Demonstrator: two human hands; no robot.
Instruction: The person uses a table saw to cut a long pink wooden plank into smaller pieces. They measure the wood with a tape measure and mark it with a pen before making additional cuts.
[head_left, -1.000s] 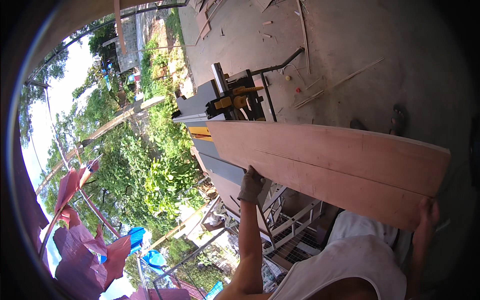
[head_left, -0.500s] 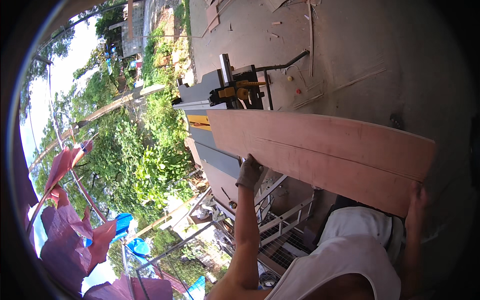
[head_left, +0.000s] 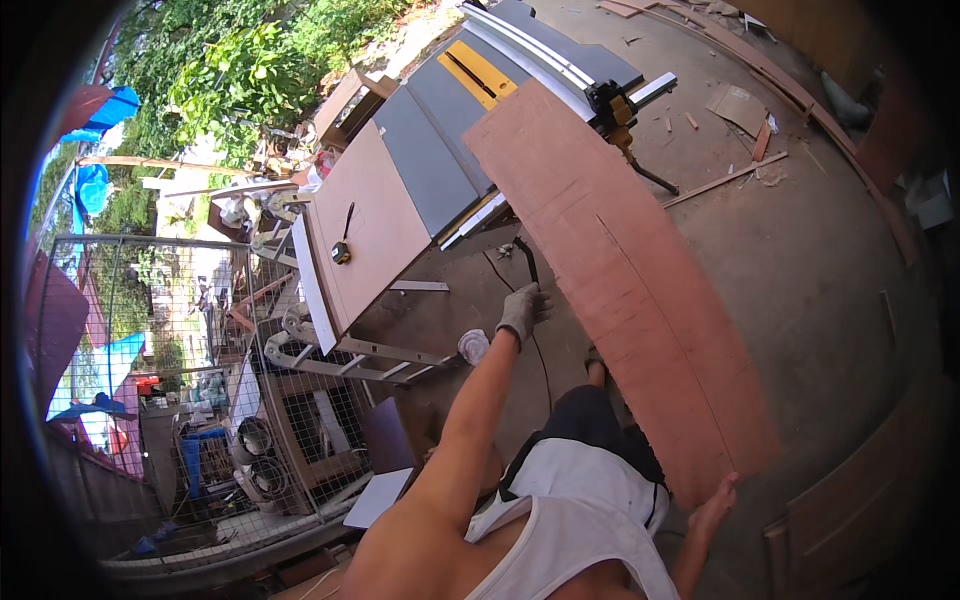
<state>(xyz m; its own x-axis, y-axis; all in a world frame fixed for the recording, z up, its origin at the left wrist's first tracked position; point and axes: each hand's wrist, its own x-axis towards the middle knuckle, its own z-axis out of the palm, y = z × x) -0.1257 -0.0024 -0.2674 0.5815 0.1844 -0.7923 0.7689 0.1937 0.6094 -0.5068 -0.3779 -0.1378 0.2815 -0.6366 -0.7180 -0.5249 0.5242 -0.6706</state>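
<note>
At the table saw: a long reddish board slants from the saw's front edge toward the person, its far end overlapping the saw top beside the yellow insert; whether it bears on the top cannot be told.
Right hand: closed on the board's near end, the end farthest from the saw.
Left hand: gloved, short of the saw's front edge and just beside the board's left side; how wide the fingers stand, or whether they touch wood, cannot be told.
Dark line: runs from the board's near end toward the saw, stopping short of the far end; mark or kerf, it is too fine to say.
Board, so far: judged to be lined and at the saw.
Board, remaining: one piece, so no cut appears to run its full length; most of it lies off the saw top.
Plywood panel: left of the saw, bearing a tape measure.
Wood strip: on the floor, right of the saw.
</note>
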